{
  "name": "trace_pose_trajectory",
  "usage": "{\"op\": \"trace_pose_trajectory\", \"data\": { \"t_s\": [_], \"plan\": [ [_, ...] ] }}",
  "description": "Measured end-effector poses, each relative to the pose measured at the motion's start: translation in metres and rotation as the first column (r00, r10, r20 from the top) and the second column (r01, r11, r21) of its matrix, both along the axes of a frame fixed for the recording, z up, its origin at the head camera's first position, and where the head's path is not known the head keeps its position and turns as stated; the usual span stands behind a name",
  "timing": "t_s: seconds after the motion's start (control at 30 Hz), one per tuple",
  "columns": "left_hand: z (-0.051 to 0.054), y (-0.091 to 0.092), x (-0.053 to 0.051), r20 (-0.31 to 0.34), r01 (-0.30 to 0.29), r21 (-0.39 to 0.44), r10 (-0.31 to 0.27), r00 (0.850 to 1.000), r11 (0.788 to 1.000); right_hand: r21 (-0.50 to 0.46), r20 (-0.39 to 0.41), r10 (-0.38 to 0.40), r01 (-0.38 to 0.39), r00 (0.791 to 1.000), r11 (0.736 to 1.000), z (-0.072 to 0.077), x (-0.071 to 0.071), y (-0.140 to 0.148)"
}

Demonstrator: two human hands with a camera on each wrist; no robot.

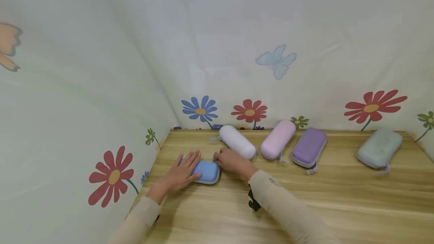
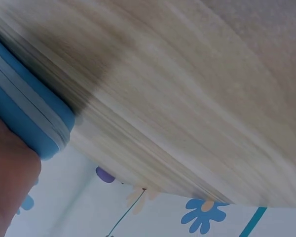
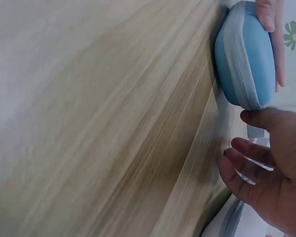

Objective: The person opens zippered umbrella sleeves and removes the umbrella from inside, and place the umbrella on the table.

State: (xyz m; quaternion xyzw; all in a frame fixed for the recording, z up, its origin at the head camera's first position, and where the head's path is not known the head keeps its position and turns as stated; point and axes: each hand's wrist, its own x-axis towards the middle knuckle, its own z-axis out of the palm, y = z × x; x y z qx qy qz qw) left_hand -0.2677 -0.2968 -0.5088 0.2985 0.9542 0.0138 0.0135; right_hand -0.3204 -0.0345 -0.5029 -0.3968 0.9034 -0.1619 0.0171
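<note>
A blue zippered case [image 1: 207, 171] lies on the wooden table toward the left. Across its top rests my left hand [image 1: 183, 172], fingers straight and thumb along the near edge. At the case's right end, my right hand [image 1: 233, 160] pinches the small grey zipper pull with thumb and forefinger, its other fingers loosely bent. In the right wrist view, the blue case [image 3: 259, 59] shows its pale zipper band closed along the visible side, and the right thumb is at its end. The left wrist view shows the far end of the case [image 2: 34, 98] beside the left hand [image 2: 12, 182].
Just behind the right hand lies a white case [image 1: 237, 141]. Further right along the back are a pink case [image 1: 278, 139], a purple case [image 1: 310, 147] and a green case [image 1: 379, 148]. A flower-printed curtain [image 1: 223, 67] borders the table's [image 1: 217, 214] back and left side.
</note>
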Motion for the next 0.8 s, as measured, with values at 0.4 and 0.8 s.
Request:
{"op": "trace_pose_trajectory", "data": {
  "t_s": [0.4,0.8],
  "plan": [
    [-0.003,-0.003,-0.009,-0.017,0.05,0.084,-0.048,0.999,0.995,0.035,-0.191,0.042,-0.036,0.981,0.999,0.003,0.005,0.014],
    [-0.007,0.004,-0.005,-0.021,-0.081,0.137,0.085,0.996,0.987,0.047,-0.394,0.063,-0.048,0.917,0.998,-0.003,0.012,0.027]
  ]
}}
